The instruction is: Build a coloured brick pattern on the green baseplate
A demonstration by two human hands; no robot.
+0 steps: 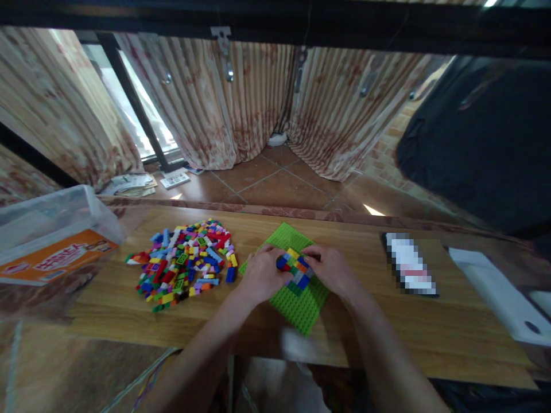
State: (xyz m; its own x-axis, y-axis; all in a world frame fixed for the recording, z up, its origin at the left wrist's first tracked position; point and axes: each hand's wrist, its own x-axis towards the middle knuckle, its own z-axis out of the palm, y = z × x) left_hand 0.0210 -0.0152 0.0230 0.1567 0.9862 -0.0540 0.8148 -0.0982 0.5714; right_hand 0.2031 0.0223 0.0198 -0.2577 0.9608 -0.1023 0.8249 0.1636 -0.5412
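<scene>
A lime-green studded baseplate (297,312) lies turned at an angle on the wooden table. On it is a toy brick build (298,273) of yellow, blue, red, orange, grey and green pieces. My left hand (263,274) curls round the build's left side, fingers behind and thumb in front. From the right, my right hand (329,267) has its bent fingers closed against the build's far right edge. Parts of the build and the fingertips are covered by the hands. Whether a loose brick is between the fingers is too small to see.
Left of the baseplate spreads a pile of loose toy bricks (185,264). A clear plastic box (60,235) with an orange label stands at the far left. A phone-like dark-edged object (411,265), partly blurred, and a white flat object (501,292) lie right on the wooden table (365,338).
</scene>
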